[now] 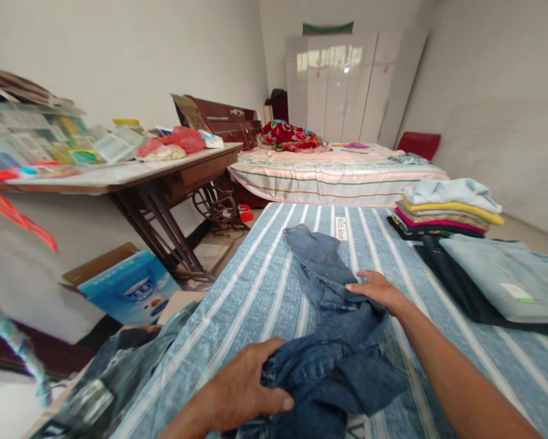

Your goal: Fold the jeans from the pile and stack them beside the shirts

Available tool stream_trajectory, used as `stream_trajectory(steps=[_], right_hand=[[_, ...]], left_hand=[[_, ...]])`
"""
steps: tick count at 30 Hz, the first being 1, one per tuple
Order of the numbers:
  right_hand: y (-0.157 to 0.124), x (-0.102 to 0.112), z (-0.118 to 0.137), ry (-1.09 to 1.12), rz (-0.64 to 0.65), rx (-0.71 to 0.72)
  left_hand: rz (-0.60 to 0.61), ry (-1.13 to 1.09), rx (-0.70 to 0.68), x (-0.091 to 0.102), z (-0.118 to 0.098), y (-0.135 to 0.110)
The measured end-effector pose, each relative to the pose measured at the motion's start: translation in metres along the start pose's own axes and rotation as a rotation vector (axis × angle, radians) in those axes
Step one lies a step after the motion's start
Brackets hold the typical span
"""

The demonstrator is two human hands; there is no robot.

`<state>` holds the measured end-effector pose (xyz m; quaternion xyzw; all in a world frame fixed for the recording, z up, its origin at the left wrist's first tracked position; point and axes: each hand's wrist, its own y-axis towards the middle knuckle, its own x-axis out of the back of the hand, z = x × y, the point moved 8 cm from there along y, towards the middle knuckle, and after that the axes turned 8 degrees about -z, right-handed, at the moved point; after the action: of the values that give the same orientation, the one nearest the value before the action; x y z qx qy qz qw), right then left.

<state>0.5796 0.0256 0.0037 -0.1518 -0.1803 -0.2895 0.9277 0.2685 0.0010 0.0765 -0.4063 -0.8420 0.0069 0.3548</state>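
Observation:
Crumpled dark blue jeans (329, 329) lie on the blue-and-white striped cloth (255, 292) in front of me. One leg stretches away and to the left, ending in a pale, worn hem. My left hand (241, 384) grips the near bunched part, thumb on top and fingers hidden in the denim folds. Farther out, my right hand (377, 289) is closed on the right edge of the denim, around the middle of the garment. Part of its grip is out of sight behind the cloth.
On the right are a stack of folded clothes (443, 213) and folded light jeans (507, 274) over a black garment. Left stands a cluttered sewing-machine table (164, 167), with a blue box (132, 289) and heaped clothes (132, 372) below. A bed (338, 177) lies beyond.

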Motion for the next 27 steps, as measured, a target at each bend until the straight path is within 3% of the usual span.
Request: stream_trajectory(steps=[5, 8, 12, 16, 18, 22, 24, 27], right_hand=[[0.011, -0.026, -0.002, 0.088, 0.095, -0.039], [0.004, -0.027, 0.007, 0.259, 0.108, -0.031], [-0.015, 0.012, 0.023, 0.547, 0.021, 0.045], [-0.036, 0.065, 0.016, 0.896, -0.140, 0.147], [-0.045, 0.061, 0.001, 0.835, -0.023, 0.086], [-0.062, 0.034, -0.048, 0.243, 0.228, -0.141], [-0.066, 0.033, -0.057, 0.098, 0.264, -0.142], [-0.065, 0.039, -0.053, 0.078, 0.238, -0.117]], left_hand=[[0.007, 0.060, -0.004, -0.001, -0.008, -0.003], [-0.010, 0.070, -0.004, 0.009, -0.011, -0.007], [-0.183, 0.113, -0.008, 0.055, -0.009, -0.019], [-0.374, 0.177, 0.068, 0.097, 0.013, -0.035], [-0.397, 0.177, 0.096, 0.100, 0.031, -0.039], [-0.429, 0.184, 0.138, 0.091, 0.072, -0.042], [-0.467, 0.213, 0.157, 0.089, 0.088, -0.044], [-0.504, 0.236, 0.168, 0.090, 0.098, -0.047]])
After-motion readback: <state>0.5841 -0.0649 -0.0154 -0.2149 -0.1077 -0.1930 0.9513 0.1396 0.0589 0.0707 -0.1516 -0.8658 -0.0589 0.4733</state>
